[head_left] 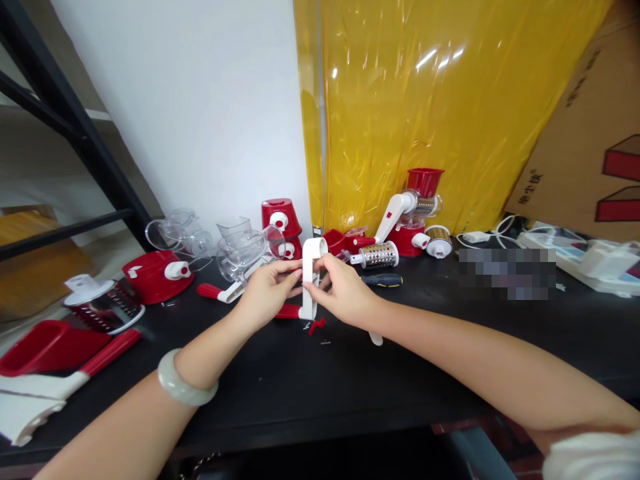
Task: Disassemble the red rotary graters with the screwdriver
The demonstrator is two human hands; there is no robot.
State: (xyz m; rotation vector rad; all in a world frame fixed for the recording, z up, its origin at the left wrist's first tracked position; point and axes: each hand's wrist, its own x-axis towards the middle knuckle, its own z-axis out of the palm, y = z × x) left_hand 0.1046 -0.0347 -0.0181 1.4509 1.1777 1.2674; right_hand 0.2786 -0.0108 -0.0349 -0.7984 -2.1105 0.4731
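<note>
A white crank handle with a red grip stands upright between my hands, above the black table. My right hand is closed on its right side, thumb and fingers pinching the white arm. From the left, my left hand holds the same arm with fingertips and thumb; the exact contact is partly hidden. Just below lie a small red plastic piece and tiny screws. A thin metal pin rests nearer to me. Beyond my right hand is a dark screwdriver with yellow marks.
An assembled red-and-white rotary grater stands at the back right, beside grater drums. Red bases, clear plastic housings and another crank lie leftward. A power strip and cardboard box are right.
</note>
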